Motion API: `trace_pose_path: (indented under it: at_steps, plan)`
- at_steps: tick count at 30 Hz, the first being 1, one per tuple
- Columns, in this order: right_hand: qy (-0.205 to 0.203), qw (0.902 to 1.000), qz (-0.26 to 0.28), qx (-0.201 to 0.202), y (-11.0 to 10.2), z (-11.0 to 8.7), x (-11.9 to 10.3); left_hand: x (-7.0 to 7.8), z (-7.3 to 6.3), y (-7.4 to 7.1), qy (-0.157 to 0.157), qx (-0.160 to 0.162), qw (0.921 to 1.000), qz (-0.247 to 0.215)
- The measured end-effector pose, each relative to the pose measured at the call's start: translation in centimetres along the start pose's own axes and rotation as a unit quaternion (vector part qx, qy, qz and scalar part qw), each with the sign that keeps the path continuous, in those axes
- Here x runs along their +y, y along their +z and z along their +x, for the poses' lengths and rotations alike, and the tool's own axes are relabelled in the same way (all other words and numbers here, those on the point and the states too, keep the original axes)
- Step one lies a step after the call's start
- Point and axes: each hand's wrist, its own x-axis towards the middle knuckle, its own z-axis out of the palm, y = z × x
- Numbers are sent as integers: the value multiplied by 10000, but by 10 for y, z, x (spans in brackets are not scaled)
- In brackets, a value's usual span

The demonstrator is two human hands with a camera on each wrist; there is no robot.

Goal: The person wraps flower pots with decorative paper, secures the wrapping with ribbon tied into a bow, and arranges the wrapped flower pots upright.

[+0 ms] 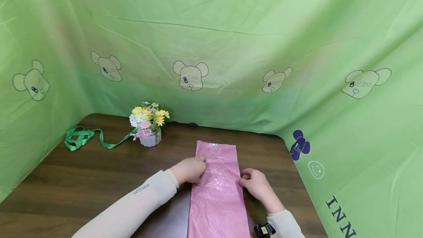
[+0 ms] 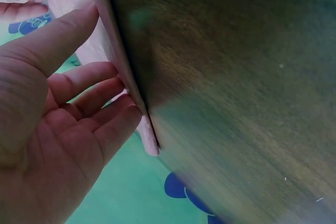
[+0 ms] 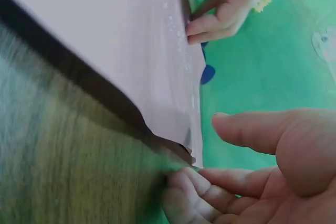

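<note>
Pink wrapping sheet (image 1: 219,201) lies on the desk (image 1: 99,179) in front of the person, a long narrow strip, its far end square-cut, its near end running out of my sight. Surface glossy, with crosswise wrinkles and patches of glare. Left hand (image 1: 190,169) at the strip's left edge: fingers fairly straight, fingertips and thumb touching the border, no curled grip that I can make out. Right hand (image 1: 257,184) at the opposite edge, a little nearer the person: thumb held apart from the loosely bent fingers, fingertips at the margin, nothing clenched. Progress, as I judge it: the sheet is laid out lengthwise and looks doubled into a strip, since layers seem to part slightly along the right side; how many folds, I cannot tell. Work in hand appears to be lining up or flattening the two long edges. Left to do, probably: smoothing the wrinkles and bringing that right margin flush. Farther off, toward the back left, a pot (image 1: 150,139) of yellow, white and pink daisy-like flowers (image 1: 148,118) stands upright, well apart from the sheet; green ribbon (image 1: 79,137) lies beside it in a loose heap, one length trailing toward the blooms. Neither hand is on these. Green printed cloth (image 1: 214,21) hangs all round.
</note>
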Motion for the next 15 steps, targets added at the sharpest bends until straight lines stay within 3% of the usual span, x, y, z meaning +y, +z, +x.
trace_pose_path:
  at_steps: [5,15]
  plan:
    - [696,9906,1118,-375,1,-3,1,-1,1,2,-15,-45,10000,-10]
    - [813,9753,1930,-700,-3,-5,4,-4,2,8,-21,-49,9998,-174]
